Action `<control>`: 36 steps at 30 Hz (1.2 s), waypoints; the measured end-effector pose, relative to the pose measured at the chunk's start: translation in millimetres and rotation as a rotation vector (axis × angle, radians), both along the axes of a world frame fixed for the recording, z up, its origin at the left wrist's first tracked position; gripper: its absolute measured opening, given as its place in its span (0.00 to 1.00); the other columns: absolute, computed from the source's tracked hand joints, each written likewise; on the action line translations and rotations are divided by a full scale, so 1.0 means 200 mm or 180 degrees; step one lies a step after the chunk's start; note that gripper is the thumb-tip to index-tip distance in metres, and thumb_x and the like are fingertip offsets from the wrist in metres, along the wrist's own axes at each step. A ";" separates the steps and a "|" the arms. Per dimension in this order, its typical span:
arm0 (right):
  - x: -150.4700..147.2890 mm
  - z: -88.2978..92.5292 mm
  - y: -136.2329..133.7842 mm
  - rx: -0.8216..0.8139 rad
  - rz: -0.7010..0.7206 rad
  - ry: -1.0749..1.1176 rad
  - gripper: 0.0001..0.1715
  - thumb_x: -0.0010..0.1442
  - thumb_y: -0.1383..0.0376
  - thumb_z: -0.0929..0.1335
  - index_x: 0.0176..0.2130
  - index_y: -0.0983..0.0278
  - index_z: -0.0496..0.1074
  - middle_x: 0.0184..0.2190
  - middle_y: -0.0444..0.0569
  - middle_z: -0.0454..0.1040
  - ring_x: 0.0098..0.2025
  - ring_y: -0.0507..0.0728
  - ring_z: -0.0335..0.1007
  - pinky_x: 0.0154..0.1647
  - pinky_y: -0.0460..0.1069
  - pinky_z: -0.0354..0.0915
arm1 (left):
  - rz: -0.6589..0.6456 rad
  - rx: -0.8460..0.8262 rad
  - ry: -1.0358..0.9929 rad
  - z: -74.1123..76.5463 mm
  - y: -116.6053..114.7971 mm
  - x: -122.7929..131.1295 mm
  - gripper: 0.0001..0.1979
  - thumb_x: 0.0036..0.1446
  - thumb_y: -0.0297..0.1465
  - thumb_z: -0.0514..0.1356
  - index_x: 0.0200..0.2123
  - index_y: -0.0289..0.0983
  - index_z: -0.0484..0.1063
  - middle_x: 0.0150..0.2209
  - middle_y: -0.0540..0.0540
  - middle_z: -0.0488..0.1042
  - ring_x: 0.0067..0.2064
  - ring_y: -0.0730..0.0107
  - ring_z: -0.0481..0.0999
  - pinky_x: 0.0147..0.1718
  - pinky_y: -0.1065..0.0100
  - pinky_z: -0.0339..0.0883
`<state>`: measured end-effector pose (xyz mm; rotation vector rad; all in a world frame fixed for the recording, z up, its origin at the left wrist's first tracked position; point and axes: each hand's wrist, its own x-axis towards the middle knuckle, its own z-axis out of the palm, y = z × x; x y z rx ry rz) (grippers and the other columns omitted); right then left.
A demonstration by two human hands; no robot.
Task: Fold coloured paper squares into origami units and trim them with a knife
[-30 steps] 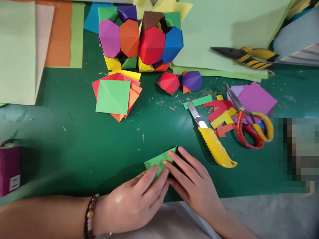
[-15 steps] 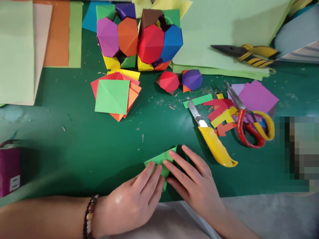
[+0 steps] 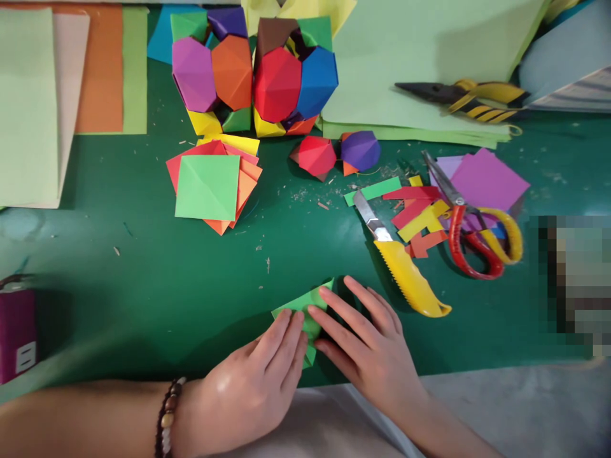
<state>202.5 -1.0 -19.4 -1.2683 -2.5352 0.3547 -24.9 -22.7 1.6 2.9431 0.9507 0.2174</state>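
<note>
Two checks: left hand [image 3: 248, 388] and right hand [image 3: 367, 346] lie with fingers spread, pressing a green paper [image 3: 310, 299] flat at the near edge of the mat [image 3: 119, 305], no pinch. Risk: a sideways slip of the right hand could catch the yellow knife [image 3: 405, 273] just beside it, blade bared. One maroon pouch [image 3: 16, 324] at far left, contents hidden.

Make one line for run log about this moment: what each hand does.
left hand: pressing folded green paper | right hand: on same paper | nearby: yellow-handled utility knife
</note>
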 end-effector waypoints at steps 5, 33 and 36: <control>-0.01 0.00 0.00 0.0007 -0.0113 0.0135 0.17 0.65 0.62 0.67 0.54 0.58 0.73 0.55 0.48 0.74 0.65 0.67 0.57 0.62 0.62 0.55 | -0.0034 0.0052 0.0102 0.00 0.00 0.00 0.25 0.64 0.34 0.57 0.57 0.20 0.67 0.58 0.30 0.71 0.60 0.46 0.69 0.60 0.54 0.58; 0.01 0.05 0.03 0.0142 0.0051 0.0001 0.18 0.65 0.64 0.67 0.54 0.64 0.73 0.54 0.44 0.75 0.63 0.65 0.58 0.64 0.59 0.52 | 0.0162 0.0109 0.0226 0.00 -0.02 0.05 0.29 0.66 0.40 0.53 0.59 0.21 0.65 0.57 0.30 0.72 0.59 0.47 0.70 0.58 0.55 0.59; 0.02 0.03 0.01 0.0108 -0.0016 -0.0008 0.19 0.65 0.64 0.66 0.55 0.63 0.72 0.55 0.43 0.74 0.64 0.65 0.57 0.65 0.60 0.51 | 0.0202 0.0125 0.0325 0.01 -0.02 0.06 0.29 0.66 0.42 0.53 0.58 0.21 0.67 0.56 0.31 0.73 0.59 0.50 0.71 0.56 0.58 0.62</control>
